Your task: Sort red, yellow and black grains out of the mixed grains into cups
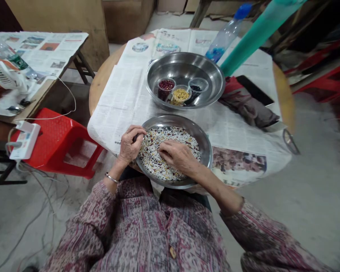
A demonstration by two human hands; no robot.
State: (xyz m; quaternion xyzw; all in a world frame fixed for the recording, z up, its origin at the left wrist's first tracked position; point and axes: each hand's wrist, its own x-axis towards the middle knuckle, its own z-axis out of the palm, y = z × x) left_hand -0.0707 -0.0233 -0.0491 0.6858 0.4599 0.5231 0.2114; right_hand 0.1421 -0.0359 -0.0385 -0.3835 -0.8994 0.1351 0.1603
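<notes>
A shallow steel basin sits at the table's near edge, close against my body. Inside it lies a spread of white rice grains mixed with dark, red and yellow beans. My left hand is at the basin's left rim, its fingers curled over the edge. Over the middle of the mix, my right hand has its fingers bent and pressed together, touching the grains; what they pinch is hidden. Behind stands a larger steel basin with three clear cups: red beans, yellow beans and black beans.
Newspaper covers the round table. A bottle with a blue cap, a green tube, a dark cloth bundle and a black phone lie behind and right. At left are a red stool and power strip.
</notes>
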